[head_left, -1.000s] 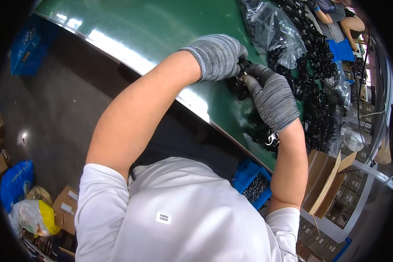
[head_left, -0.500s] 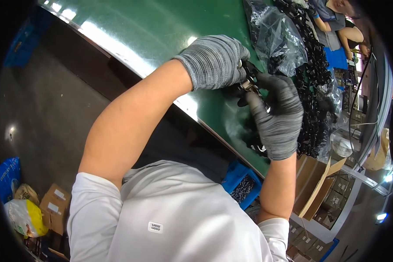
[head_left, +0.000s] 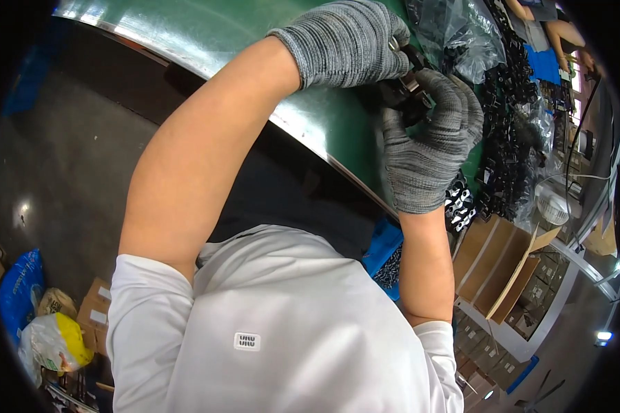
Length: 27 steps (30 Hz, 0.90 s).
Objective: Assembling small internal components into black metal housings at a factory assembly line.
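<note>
Above the green tabletop (head_left: 220, 31), both my hands, in grey knitted gloves, are closed on one small black part with a metal piece (head_left: 411, 86). My left hand (head_left: 348, 48) grips its upper end with thumb and fingers. From the right, my right hand (head_left: 434, 141) curls around the lower side, thumb and fingertips against it. Gloved fingers cover much of the part, so its exact kind is not clear. Close to my right wrist lie several black parts with shiny silver pieces (head_left: 459, 201).
A long heap of black parts (head_left: 499, 138) runs along the table's right side, with clear plastic bags (head_left: 474, 48) beside it. An open cardboard box (head_left: 492, 265) stands at the right, and a blue bin (head_left: 382, 248) sits below the table edge. Another person (head_left: 565, 34) is at the far right.
Both hands and the black part appear higher in the picture, and the whole view has shifted somewhat. My right hand has drawn in more closely around the part; both hands keep hold.
</note>
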Each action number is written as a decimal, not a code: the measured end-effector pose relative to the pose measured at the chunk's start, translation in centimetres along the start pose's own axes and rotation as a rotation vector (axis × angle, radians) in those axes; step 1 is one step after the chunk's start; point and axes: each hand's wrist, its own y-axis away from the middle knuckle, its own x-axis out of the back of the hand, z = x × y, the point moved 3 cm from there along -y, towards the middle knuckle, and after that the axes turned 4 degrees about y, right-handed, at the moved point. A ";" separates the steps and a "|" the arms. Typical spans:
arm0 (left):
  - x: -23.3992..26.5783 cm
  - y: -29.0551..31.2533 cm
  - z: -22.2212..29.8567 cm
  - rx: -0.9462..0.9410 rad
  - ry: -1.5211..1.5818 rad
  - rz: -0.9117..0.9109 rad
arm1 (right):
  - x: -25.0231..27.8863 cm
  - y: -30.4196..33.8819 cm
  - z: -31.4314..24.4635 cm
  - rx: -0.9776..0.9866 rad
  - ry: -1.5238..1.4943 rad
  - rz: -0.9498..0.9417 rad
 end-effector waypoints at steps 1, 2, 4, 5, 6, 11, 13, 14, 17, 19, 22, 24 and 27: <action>0.6 0.4 0.5 -0.094 -0.154 0.130 | 0.0 0.0 -0.1 -0.008 -0.025 0.009; 0.6 0.3 0.1 -0.096 -0.150 0.126 | 0.1 0.0 -0.2 -0.017 -0.050 0.019; 0.4 -0.7 -1.7 -0.017 0.125 -0.075 | 0.1 0.0 -0.1 -0.030 -0.071 0.026; 0.2 -0.9 -2.0 0.024 0.260 -0.176 | 0.0 0.0 0.0 -0.027 -0.085 0.042; 0.0 -0.9 -2.0 0.022 0.263 -0.181 | -0.1 0.0 0.1 -0.024 -0.098 0.057; -0.1 -0.8 -1.9 0.019 0.235 -0.145 | 0.3 0.4 0.3 0.034 -0.104 0.027; -0.3 -1.0 -2.0 0.082 0.285 -0.201 | -0.1 0.7 0.6 0.021 -0.109 -0.002; -0.3 -1.0 -1.6 0.073 0.274 -0.212 | 0.1 0.7 0.8 0.016 -0.124 -0.009; -1.6 -0.5 -1.8 -0.084 0.112 -0.020 | 0.1 1.3 0.6 0.005 -0.121 -0.025; -2.7 0.2 -1.9 -0.136 0.097 0.049 | -0.3 1.4 0.5 0.019 -0.114 -0.057; -2.2 0.6 -2.2 -0.211 0.072 0.180 | 2.1 1.2 1.0 -0.028 -0.225 -0.056; -1.3 1.2 -2.4 -0.198 -0.042 0.156 | 4.3 1.4 1.9 -0.060 -0.285 -0.057; 0.0 2.5 -3.1 -0.023 -0.052 0.164 | 7.7 2.5 5.6 -0.443 -0.398 -0.009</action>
